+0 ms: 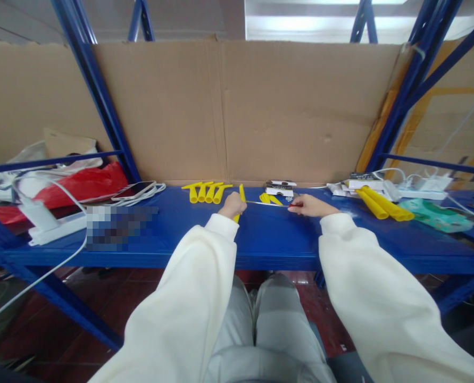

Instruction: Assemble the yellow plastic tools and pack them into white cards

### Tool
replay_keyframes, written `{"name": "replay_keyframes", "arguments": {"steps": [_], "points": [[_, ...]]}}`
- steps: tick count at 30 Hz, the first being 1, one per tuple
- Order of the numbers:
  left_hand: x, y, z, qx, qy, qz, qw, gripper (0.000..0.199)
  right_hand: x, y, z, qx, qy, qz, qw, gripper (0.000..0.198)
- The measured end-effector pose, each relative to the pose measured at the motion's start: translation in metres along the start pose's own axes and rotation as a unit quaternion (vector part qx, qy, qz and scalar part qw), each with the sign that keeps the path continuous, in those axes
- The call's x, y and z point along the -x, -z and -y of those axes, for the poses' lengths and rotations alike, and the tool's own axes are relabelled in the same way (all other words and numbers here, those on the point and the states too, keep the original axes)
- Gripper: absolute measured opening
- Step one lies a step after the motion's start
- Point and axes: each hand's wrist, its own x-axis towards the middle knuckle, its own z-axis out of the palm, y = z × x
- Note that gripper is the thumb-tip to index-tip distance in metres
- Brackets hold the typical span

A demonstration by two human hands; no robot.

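My left hand [232, 205] is closed around a slim yellow plastic piece [242, 193], which stands roughly upright in the fingers. My right hand [310, 205] grips a screwdriver [267, 204] by its reddish handle. The thin metal shaft points left, with its tip at the yellow piece; whether it touches a screw is too small to tell. Just beyond the shaft lie small flat yellow parts [270, 199] beside a small open box [280, 188]. To the left of my left hand, several yellow T-shaped tubular pieces [208, 193] lie in a row.
Two yellow cones [382, 205] lie at the right beside white packets and a green plastic bag [436, 215]. A power strip [57, 227], a phone [133, 190] and a red bag [89, 183] are at the left. Cardboard [300, 111] backs the blue bench [276, 239].
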Motion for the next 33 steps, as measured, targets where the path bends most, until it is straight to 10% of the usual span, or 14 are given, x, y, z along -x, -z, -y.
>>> {"name": "replay_keyframes", "arguments": {"steps": [33], "points": [[-0.0021,-0.0007,-0.0001,-0.015,-0.001,0.004,1.000,0.032,-0.0053,-0.0070,0.0015,0.053,-0.029,-0.056,0.997,0.021]]}}
